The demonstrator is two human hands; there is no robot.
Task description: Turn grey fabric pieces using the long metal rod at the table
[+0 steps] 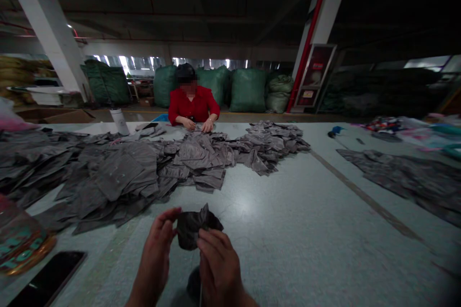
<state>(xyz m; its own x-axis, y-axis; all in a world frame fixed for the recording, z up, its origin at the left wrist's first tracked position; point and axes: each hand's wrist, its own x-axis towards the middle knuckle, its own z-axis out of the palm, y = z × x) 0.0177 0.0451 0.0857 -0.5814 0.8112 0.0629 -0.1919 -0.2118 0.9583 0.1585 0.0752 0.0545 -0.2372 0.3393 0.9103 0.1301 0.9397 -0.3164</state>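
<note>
A small piece of dark grey cloth (189, 231) is held up over the near part of the table, its top edge folded into a point. My right hand (220, 261) pinches its right side between thumb and fingers. At the cloth's left edge, the fingers of my left hand (156, 252) are bent around and grip it. Below my right hand are a dark rounded shape (193, 284) and a thin pale strip, too dim to name. Beyond my hands lies a long heap of similar grey cloth pieces (120, 172), spread across the table.
The pale table (288, 230) carries a phone (54, 278) and a bottle with orange contents (21, 240) at near left. A white tumbler (119, 122) stands behind the heap. More grey cloth (403, 177) lies right. Across the table sits a person in a red top (196, 105), handling cloth.
</note>
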